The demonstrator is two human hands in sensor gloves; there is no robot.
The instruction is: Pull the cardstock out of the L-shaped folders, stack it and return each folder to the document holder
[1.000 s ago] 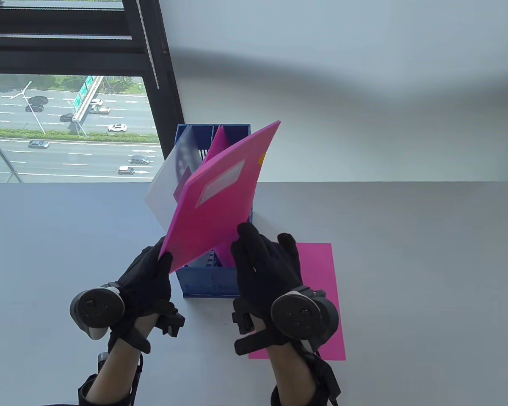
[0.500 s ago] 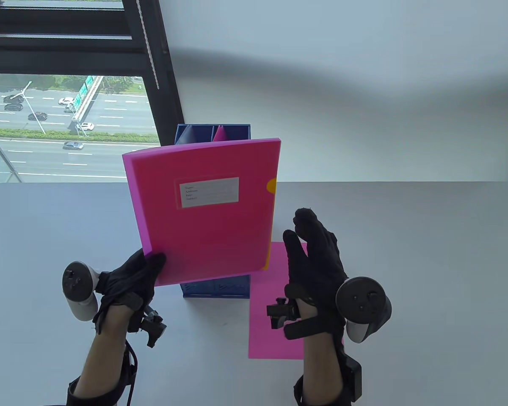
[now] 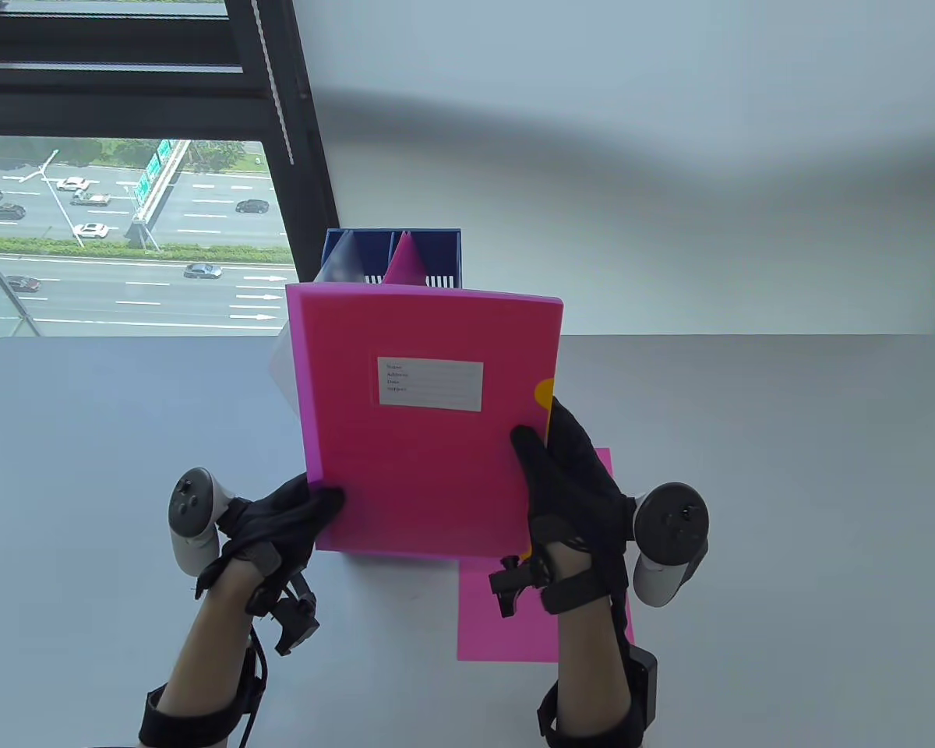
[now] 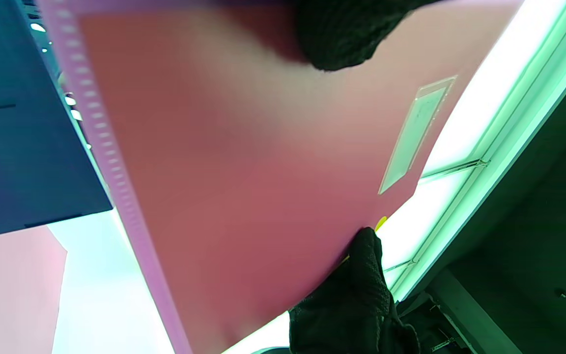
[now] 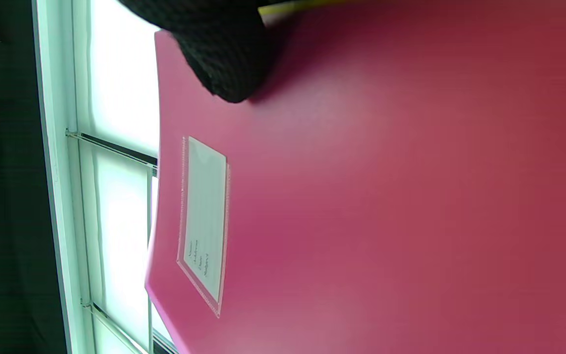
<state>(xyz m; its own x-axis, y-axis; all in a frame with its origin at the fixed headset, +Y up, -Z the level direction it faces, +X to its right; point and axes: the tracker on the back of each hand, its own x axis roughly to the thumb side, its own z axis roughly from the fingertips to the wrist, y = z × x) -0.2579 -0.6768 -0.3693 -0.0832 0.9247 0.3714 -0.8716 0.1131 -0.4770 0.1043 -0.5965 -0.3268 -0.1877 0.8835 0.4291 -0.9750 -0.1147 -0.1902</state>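
Pink folder: pinched at both lower corners by left hand and right hand. Risk: the yellow sheet inside snags or slides out uncontrolled when pulled.

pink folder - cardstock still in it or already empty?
Still loaded, it seems: yellow sheet shows at the pink folder's right edge, by the right hand. Left hand pinches its lower left corner.

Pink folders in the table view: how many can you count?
2: one pink folder held up by both hands, one pink folder standing in the blue document holder. Others may be hidden behind.
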